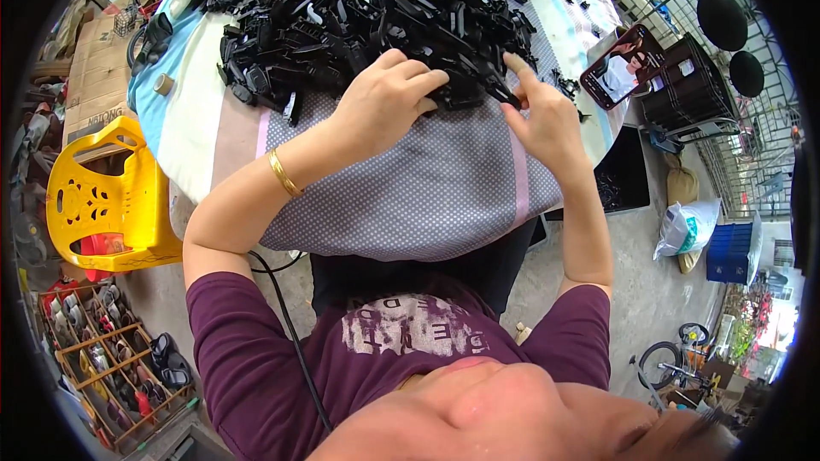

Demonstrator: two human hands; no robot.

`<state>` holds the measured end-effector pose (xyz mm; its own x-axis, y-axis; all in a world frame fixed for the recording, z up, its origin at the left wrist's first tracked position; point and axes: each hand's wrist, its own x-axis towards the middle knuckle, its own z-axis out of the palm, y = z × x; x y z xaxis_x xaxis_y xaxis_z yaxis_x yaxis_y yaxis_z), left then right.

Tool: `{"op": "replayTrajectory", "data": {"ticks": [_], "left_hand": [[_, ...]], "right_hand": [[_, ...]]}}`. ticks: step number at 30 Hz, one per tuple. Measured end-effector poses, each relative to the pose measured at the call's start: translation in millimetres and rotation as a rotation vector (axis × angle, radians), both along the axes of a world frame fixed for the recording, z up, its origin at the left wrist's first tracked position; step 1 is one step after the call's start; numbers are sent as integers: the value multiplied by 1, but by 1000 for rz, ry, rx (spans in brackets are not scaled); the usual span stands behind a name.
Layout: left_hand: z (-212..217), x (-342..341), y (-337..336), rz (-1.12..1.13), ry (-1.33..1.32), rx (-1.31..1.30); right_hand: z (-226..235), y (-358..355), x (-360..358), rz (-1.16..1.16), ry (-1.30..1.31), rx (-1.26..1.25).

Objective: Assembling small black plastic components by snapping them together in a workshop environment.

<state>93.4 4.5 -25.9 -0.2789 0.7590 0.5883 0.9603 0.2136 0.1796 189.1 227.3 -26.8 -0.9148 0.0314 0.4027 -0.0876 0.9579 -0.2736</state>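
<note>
A big heap of black plastic parts (342, 26), some with shiny curved faces, covers the far half of the cloth-covered table (384, 196). At the heap's near edge is my left hand (389, 98), a gold bangle on its wrist. Its fingers are bent and closed toward the thumb; whatever lies between them is lost against the black heap. To the right, my right hand (547, 115) grips a slim black plastic part (491, 81) between thumb and fingers. That part points left into the heap, so its far end is hard to separate from the others.
A phone (622, 68) with a lit screen stands at the table's right edge, near small black bits. A small beige cylinder (163, 84) sits on the left side. Beside the table are a yellow plastic chair (111, 196), a black bin (628, 171) and a shoe rack (111, 358).
</note>
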Motion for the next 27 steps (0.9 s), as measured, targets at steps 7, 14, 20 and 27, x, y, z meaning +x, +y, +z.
{"op": "replayTrajectory", "data": {"ticks": [7, 14, 20, 27], "left_hand": [[9, 5, -10, 66, -723, 311], [16, 3, -18, 122, -691, 154], [14, 3, -19, -18, -1174, 368], [9, 7, -19, -187, -1474, 555]], "right_hand": [[25, 7, -28, 173, -253, -621], [49, 4, -42, 359, -528, -820], [35, -20, -37, 337, -365, -976], [14, -64, -10, 344, 23, -649]]}}
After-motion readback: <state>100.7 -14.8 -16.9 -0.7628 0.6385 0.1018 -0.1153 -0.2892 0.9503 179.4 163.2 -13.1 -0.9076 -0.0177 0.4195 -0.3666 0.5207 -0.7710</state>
